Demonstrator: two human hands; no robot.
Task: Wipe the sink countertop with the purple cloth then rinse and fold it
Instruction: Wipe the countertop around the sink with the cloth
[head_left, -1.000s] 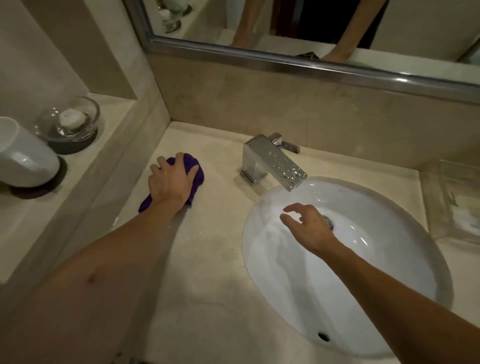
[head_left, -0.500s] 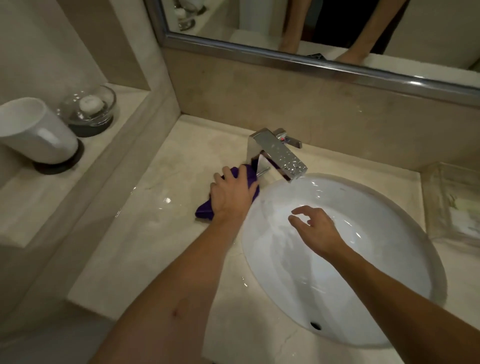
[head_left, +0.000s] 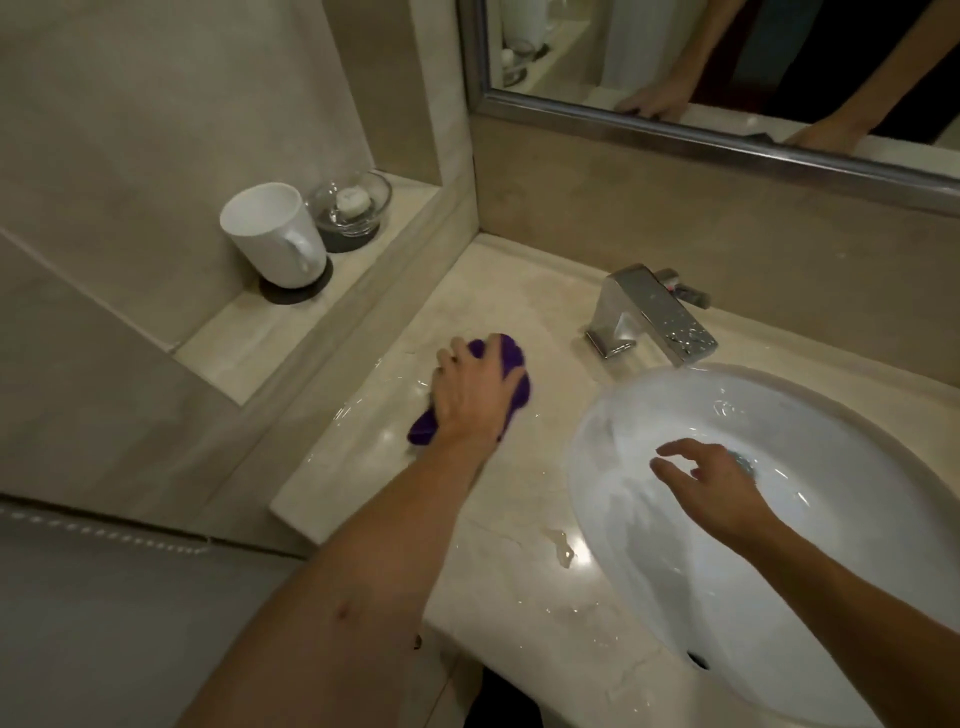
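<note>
A beige marble countertop (head_left: 519, 587), wet and glossy in patches, surrounds an oval white sink basin (head_left: 831, 597) with a chrome faucet (head_left: 649, 314) at its rear rim. The left hand (head_left: 475, 395) presses palm-down on the bunched purple cloth (head_left: 511, 364), fingers curled over it, on the countertop left of the faucet. The right hand (head_left: 714, 486) hovers over the basin, fingers loosely spread and holding nothing; a white mug (head_left: 272, 234) and glass soap dish (head_left: 353, 208) stand on the side ledge.

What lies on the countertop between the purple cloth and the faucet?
Nothing: between the purple cloth and the faucet, the head view shows only bare wet countertop.
</note>
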